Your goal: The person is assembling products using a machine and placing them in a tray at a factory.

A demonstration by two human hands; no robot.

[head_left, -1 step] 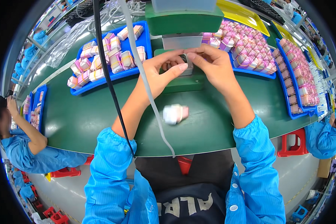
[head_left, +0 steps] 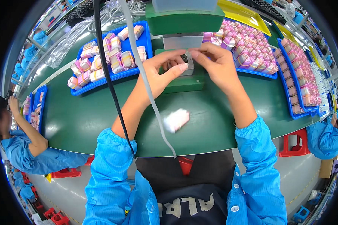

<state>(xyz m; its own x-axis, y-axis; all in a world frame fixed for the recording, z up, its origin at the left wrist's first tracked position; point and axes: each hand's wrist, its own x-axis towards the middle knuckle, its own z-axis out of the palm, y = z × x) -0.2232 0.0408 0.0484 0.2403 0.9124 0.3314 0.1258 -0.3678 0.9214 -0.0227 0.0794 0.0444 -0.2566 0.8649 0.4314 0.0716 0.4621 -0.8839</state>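
Note:
My left hand is closed around the left side of a small grey metallic block, its thumb across the front. The block stands on a green base. At the block's top right corner, my right hand has thumb and curled fingers drawn together; whatever may be between them is hidden. Nearer to me, a small white and pink bundle shows smeared by motion over the green table.
Blue trays of banded pink and white bundles stand left and right, with another tray farther right. Behind the block rises a green box. A black cable and a grey cable hang across my left side. Co-workers sit at both sides.
The white and pink bundle has turned and shifted slightly left and toward me. My right hand has moved a little to the right at the block's top; my left hand stays.

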